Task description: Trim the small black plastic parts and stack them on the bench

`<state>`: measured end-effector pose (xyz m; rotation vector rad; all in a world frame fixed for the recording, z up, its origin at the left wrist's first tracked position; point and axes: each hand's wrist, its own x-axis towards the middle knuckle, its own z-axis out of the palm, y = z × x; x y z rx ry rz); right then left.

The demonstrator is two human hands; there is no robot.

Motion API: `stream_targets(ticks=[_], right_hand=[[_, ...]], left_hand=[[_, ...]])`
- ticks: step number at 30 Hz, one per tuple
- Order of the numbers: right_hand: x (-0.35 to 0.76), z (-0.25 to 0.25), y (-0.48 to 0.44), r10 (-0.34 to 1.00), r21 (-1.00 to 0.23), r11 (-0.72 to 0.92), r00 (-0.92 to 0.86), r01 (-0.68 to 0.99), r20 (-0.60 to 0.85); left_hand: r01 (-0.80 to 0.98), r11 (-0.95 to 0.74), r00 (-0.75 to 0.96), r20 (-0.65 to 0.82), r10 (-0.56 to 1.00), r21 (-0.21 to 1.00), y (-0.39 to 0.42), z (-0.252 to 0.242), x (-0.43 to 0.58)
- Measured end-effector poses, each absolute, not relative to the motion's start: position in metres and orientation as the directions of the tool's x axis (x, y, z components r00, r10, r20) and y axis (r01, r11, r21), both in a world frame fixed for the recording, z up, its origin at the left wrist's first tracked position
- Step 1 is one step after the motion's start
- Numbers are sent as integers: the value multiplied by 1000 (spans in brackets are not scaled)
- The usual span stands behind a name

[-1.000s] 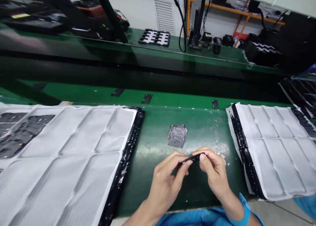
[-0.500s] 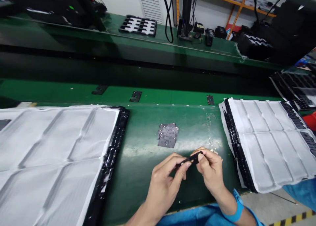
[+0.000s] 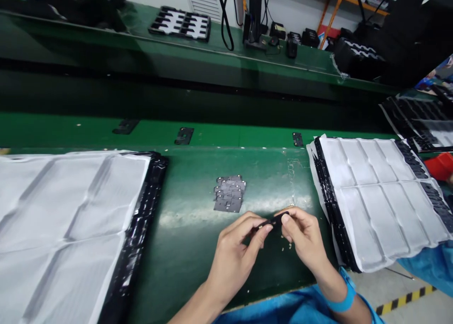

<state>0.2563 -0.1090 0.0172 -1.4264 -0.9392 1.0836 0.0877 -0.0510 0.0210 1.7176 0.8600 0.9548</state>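
Between my two hands, over the near part of the green bench point(image 3: 191, 258), is a small flat black part point(image 3: 272, 221), tilted and seen nearly edge-on. My left hand point(image 3: 238, 248) pinches its left end between thumb and fingers. At its other end, my right hand point(image 3: 303, 234) pinches with thumb and fingers, a blue band round the wrist. The fingers cover much of the part. Just beyond my left hand lies an overlapping pile of thin dark plates point(image 3: 229, 194). Small pale bits point(image 3: 286, 244) show below my right fingers.
Tray stacks with white sheeting stand left point(image 3: 71, 206) and right point(image 3: 382, 192). Single dark plates point(image 3: 184, 136) lie along the bright green strip behind. A black tray with white slots point(image 3: 180, 23) rests on the back shelf. A red object point(image 3: 439, 166) is at far right.
The view has shifted slightly, so the bench items sit further left. Both hands keep their pinch on the black part. The pale bits below my right hand are more visible.
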Motion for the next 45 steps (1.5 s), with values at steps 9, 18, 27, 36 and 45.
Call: stream_targets(ticks=[9,18,27,36,45], right_hand=[[253,7,-108,940,-996,-93,329,-10,-91],[281,18,-119,978,-975,-47,211,218,0],[259,28,-115,967,-912,33,217,410,132],[248,32,-118,957,-922,108,212,372,197],[242,32,-122,959,-928,106,212,356,190]], left_hand=[[145,-316,445,223,867,938,-53,21,91],[120,-97,479,28,877,988,-49,14,91],[-68,93,525,-44,850,993,-51,26,91],[-100,80,439,-28,898,992,-57,24,92],[-137,58,435,7,900,989,-58,28,86]])
